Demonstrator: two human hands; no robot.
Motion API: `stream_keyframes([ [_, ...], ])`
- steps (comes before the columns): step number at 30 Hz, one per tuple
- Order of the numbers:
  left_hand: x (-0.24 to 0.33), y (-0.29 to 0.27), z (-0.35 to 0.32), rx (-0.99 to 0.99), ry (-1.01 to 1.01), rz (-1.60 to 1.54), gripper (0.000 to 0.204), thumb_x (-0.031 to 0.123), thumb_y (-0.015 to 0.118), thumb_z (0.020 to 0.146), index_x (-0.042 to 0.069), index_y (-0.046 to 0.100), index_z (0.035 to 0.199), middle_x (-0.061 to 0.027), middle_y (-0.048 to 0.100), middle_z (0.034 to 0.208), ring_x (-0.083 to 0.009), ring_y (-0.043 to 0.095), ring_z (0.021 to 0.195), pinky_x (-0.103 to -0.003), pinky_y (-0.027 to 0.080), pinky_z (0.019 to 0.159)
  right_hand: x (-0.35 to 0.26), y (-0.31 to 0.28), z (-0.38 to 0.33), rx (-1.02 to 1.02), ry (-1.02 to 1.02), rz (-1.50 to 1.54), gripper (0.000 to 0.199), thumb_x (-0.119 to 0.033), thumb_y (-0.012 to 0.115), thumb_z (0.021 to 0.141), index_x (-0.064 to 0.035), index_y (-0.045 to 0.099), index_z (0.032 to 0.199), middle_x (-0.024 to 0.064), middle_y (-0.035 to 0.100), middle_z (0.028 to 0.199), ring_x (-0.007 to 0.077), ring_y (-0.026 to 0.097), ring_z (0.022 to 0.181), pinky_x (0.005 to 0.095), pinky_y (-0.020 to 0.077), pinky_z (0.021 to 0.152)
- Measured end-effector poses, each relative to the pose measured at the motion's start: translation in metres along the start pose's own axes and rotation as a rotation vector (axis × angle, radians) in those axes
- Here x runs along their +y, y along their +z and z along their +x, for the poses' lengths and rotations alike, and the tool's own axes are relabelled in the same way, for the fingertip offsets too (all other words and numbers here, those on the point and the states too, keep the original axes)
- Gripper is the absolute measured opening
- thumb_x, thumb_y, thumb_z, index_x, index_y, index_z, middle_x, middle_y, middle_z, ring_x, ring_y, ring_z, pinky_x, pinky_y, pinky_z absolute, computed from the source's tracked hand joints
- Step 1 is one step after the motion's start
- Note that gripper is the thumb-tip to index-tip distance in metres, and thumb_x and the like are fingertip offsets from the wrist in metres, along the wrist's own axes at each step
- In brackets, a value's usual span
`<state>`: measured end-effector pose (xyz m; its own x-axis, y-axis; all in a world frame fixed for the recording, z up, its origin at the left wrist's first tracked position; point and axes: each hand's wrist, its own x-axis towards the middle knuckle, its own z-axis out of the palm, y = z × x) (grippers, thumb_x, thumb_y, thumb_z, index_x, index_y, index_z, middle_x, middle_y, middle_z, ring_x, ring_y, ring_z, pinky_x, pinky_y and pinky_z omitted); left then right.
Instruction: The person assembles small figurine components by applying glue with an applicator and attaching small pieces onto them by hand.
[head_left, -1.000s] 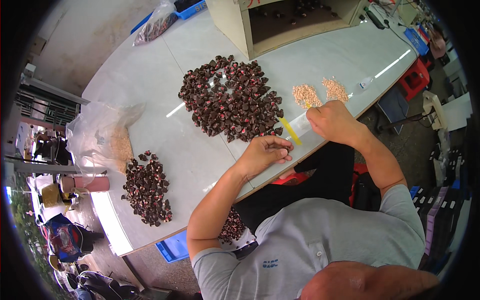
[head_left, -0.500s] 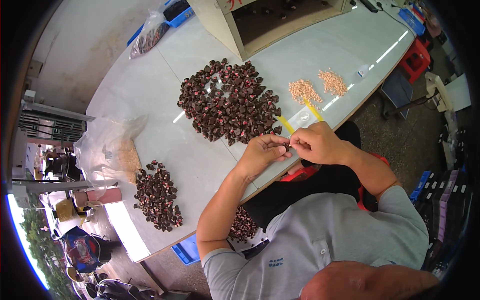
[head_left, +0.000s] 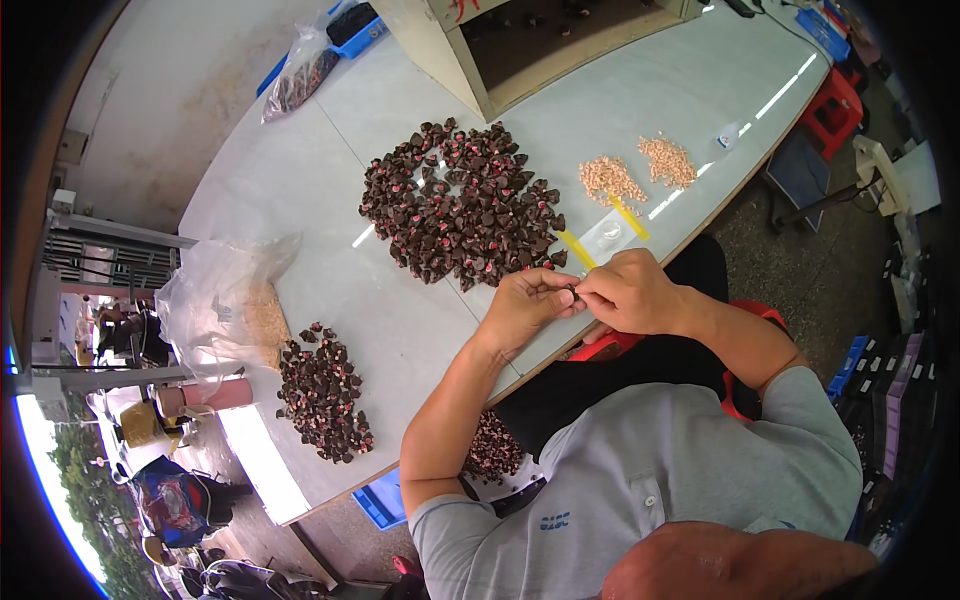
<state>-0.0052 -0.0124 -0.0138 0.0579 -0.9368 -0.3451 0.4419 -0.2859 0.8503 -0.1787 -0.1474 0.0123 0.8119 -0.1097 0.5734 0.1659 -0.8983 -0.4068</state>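
My left hand [head_left: 527,305] and my right hand [head_left: 632,292] meet at the near edge of the pale table [head_left: 300,200]. Together they pinch one small dark piece [head_left: 571,292] between their fingertips. Just beyond them lies a big pile of dark brown pieces with pink-red spots [head_left: 465,205]. Two yellow strips [head_left: 577,249] lie on the table close to my right hand. Two small heaps of tan pellets [head_left: 610,177] sit farther right.
A smaller pile of the dark pieces [head_left: 322,392] lies at the table's left end, beside a clear plastic bag [head_left: 225,300]. An open cardboard box [head_left: 520,45] stands at the far side. A blue bin of pieces [head_left: 480,460] sits under the table; a red stool [head_left: 835,105] stands right.
My right hand came back from the tan pellets to my left hand, and both now close on one small piece. The camera view shifted slightly.
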Motion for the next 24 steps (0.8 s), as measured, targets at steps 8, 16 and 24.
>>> stream_keyframes([
  [8,0.002,0.001,-0.007,-0.016,-0.013,0.006,0.024,0.004,0.068,0.092,-0.005,0.065,0.114,-0.0163,0.069,0.115,-0.0201,0.070,0.097,-0.028,0.056,0.083,0.073,-0.075,-0.021,0.287,0.715,0.055,0.009,-0.009,0.063,0.092,-0.0007,0.066,0.095,0.0069,0.063,0.067,0.0123,0.057,0.058,0.0270,0.0449,0.057],
  [16,0.001,0.000,-0.006,0.003,-0.030,-0.017,0.023,0.002,0.069,0.091,-0.004,0.066,0.112,-0.0165,0.069,0.114,-0.0210,0.071,0.095,-0.026,0.057,0.081,0.097,-0.096,-0.045,-0.003,0.681,-0.443,0.005,-0.010,0.063,0.085,-0.0066,0.062,0.088,0.0116,0.066,0.069,0.0332,0.066,0.066,0.0436,0.0497,0.060],
  [24,0.002,0.002,-0.005,0.012,-0.036,-0.008,0.021,0.000,0.066,0.092,-0.005,0.066,0.113,-0.0154,0.069,0.114,-0.0225,0.070,0.096,-0.030,0.057,0.085,0.103,-0.084,-0.040,-0.075,0.645,-0.476,0.005,-0.009,0.062,0.083,-0.0066,0.061,0.087,0.0111,0.066,0.069,0.0335,0.066,0.066,0.0444,0.0504,0.060],
])
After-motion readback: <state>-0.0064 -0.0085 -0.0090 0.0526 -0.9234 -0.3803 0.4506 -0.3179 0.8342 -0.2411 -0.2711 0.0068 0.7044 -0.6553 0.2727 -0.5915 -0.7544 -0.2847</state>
